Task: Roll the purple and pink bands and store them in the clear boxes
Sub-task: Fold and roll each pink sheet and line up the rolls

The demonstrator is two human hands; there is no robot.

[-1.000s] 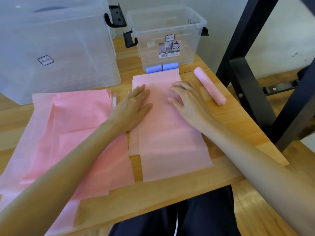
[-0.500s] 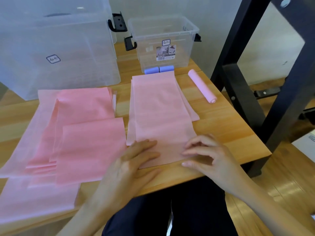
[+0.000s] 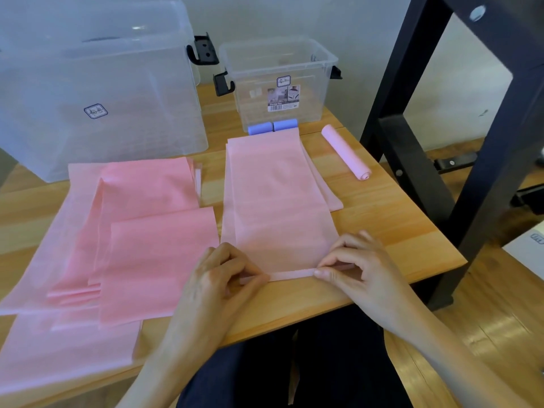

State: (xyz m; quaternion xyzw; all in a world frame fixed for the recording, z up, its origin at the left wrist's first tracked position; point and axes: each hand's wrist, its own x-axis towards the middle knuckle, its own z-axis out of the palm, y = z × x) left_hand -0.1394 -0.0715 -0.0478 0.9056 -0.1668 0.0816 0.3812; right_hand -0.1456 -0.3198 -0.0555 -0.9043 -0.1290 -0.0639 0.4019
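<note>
The pale pink band (image 3: 279, 201) is pinched at its near folded edge by both hands, left (image 3: 217, 278) and right (image 3: 356, 266); its length runs away toward the small clear box (image 3: 279, 83).

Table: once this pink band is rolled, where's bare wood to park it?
Bare wood lies right of the flat pink band, below the finished pink roll, toward the table edge. The left half is crowded with pink sheets.

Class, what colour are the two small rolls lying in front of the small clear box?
Purple, a light lavender-blue: the two small rolls show clearly in the head view.
</note>
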